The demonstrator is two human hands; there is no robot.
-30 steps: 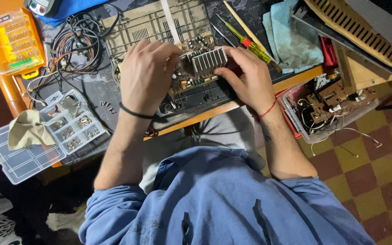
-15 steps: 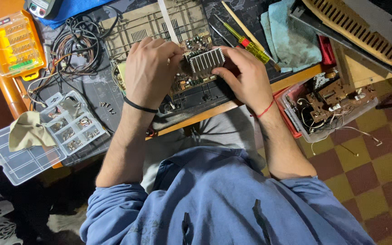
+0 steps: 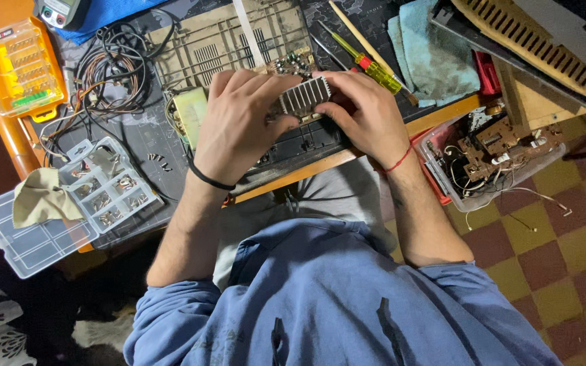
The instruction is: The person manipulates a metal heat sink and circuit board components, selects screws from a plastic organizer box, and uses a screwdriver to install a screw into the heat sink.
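Seen from the head camera, both hands rest on an opened electronic chassis with a green circuit board (image 3: 293, 64) lying at the near edge of the dark workbench (image 3: 137, 142). The left hand (image 3: 239, 125) lies curled over the board's left part, fingers bent and pressing down on it, while the right hand (image 3: 364, 115) closes its fingertips on the finned grey metal heat sink (image 3: 304, 97) standing on the board between the two hands. The heat sink looks stiff and fairly light, with thin fins, and the board under it seems fragile, so the solid ends of the sink are probably the safest grip. A yellow-handled screwdriver (image 3: 373, 68) lies just beyond the right hand, and a clear plastic parts box (image 3: 103, 186) sits well to the left
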